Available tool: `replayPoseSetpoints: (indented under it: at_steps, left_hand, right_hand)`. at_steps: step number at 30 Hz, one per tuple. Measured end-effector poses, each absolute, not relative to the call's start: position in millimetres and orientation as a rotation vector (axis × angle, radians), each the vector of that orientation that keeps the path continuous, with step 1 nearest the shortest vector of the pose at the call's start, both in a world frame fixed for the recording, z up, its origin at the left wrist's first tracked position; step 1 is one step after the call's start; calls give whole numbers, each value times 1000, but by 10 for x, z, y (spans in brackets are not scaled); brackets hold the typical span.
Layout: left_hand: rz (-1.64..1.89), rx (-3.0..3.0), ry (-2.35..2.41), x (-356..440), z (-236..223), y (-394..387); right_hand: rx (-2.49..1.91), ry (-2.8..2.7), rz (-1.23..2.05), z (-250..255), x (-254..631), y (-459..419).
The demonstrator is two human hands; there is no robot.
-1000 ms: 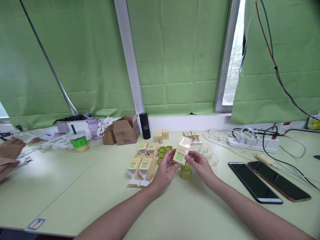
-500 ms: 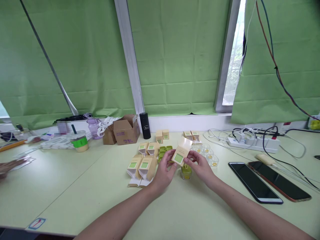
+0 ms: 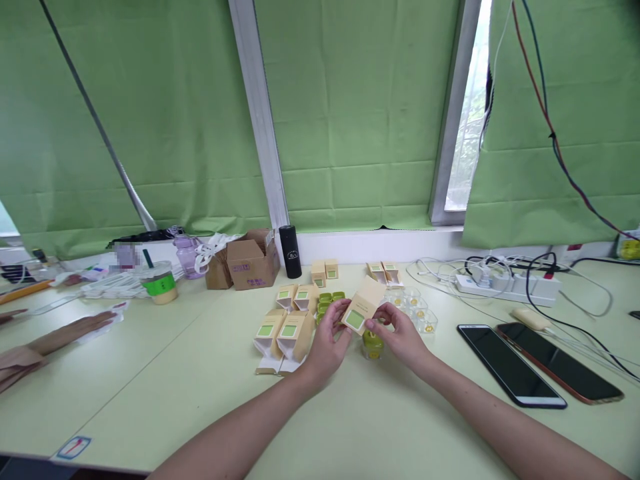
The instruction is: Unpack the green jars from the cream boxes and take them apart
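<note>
A small tan carton [image 3: 365, 304] with a green square on its front is tilted in the air between my two hands. My left hand [image 3: 327, 340] is closed on its left edge, and my right hand [image 3: 400, 332] pinches its right edge. Just below the carton stands a green-filled clear jar [image 3: 373, 345] on the table. Left of my left hand are several matching open cartons [image 3: 295, 331] with white flaps. Several green jars [image 3: 324, 301] stand behind that hand, partly hidden. Behind my right hand sit clear empty-looking containers [image 3: 420, 313] with yellow spots.
Two phones [image 3: 510, 365] lie at the right, near a power strip [image 3: 505, 288] with tangled cables. A brown cardboard box [image 3: 253, 260], a black bottle [image 3: 290, 251] and a drink cup [image 3: 160, 283] stand along the back. Another person's hand [image 3: 85, 325] rests on a packet at the left.
The carton has tipped a little in my hands, and its top flap shows less glare. At the left, the other person's hand has reached further in along the table.
</note>
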State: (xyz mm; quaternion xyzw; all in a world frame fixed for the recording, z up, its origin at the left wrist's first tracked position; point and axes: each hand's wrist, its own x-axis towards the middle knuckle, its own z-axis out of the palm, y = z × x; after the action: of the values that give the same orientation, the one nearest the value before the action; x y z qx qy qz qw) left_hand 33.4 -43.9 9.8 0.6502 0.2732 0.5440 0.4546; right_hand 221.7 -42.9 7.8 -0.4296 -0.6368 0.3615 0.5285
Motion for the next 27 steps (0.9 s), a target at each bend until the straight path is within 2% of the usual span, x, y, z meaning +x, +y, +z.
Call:
replayPoseSetpoints:
  at_steps: [17, 27]
  left_hand:
    - [1343, 1626, 684, 321, 104, -423]
    - [1317, 1621, 683, 320, 122, -443]
  right_hand:
    - [-975, -1457, 945, 99, 2223, -458]
    - [-950, -1299, 1125, 145, 2226, -456]
